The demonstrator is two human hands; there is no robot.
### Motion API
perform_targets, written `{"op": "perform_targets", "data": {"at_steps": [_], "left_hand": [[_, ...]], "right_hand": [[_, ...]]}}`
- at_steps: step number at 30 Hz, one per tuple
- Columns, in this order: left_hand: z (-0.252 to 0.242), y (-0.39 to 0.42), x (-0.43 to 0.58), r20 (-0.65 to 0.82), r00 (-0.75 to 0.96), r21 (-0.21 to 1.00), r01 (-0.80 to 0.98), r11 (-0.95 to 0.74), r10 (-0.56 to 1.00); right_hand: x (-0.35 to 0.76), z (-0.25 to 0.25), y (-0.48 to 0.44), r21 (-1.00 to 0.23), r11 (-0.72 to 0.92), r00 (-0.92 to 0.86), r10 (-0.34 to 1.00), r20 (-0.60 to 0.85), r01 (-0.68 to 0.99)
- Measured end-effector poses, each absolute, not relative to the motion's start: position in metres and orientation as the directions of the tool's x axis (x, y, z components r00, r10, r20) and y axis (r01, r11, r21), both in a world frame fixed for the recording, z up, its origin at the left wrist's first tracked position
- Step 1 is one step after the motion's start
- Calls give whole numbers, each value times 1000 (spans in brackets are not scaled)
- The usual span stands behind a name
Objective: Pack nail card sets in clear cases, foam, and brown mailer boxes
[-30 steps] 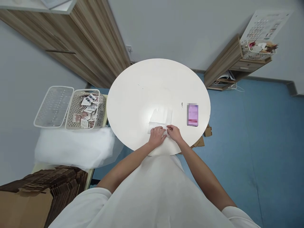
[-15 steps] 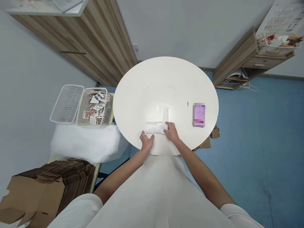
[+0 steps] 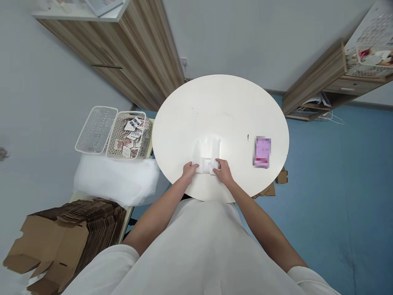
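A thin white wrapping sheet (image 3: 207,164), folded in from both sides, lies on the near part of the round white table (image 3: 221,106). My left hand (image 3: 190,170) pinches the sheet's left fold between thumb and fingers. On the opposite side my right hand (image 3: 224,171) is closed on the right fold. Both side flaps extend away from me, and a lower band spans the gap between my hands. Whether anything lies inside the folds, I cannot tell.
A blurred-out purple item (image 3: 262,152) lies at the table's right. To the left are an open white basket (image 3: 129,135) of small cards, a pile of translucent white sheets (image 3: 116,176) and stacked flattened cardboard boxes (image 3: 61,241). Cardboard pieces (image 3: 281,176) show beyond the table's right edge.
My left hand has taken hold of the sheet's left side and folded it inward, so a left flap now stands opposite the right one. My right hand stays on the right fold. The view has shifted slightly.
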State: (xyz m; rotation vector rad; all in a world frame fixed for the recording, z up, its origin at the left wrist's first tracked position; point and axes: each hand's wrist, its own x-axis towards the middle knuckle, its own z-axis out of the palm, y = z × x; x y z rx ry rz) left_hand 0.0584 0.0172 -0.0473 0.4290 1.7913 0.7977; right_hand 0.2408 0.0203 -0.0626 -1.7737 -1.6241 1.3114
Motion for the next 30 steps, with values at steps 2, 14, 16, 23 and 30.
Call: {"op": "perform_targets", "data": {"at_steps": [2,14,16,23,30], "left_hand": [[-45,21,52,-663,-339,702,28,711,668],[-28,25,84,-371,-60,681,661,315,927],[-31,23,95,-370,-42,680,668,301,928],[-39,12,101,-300,71,713,680,174,951],[-38,-23,102,-166,295,682,724,-107,941]], "right_hand": [[241,-63,20,-797,-242,-117,925,-362,553],[232,-60,23,-746,-234,-81,930,-359,623],[230,-58,23,-742,-239,-91,923,-374,626],[235,-51,24,-780,-253,-129,912,-390,572],[223,-49,34,-629,-324,25,900,-436,706]]}}
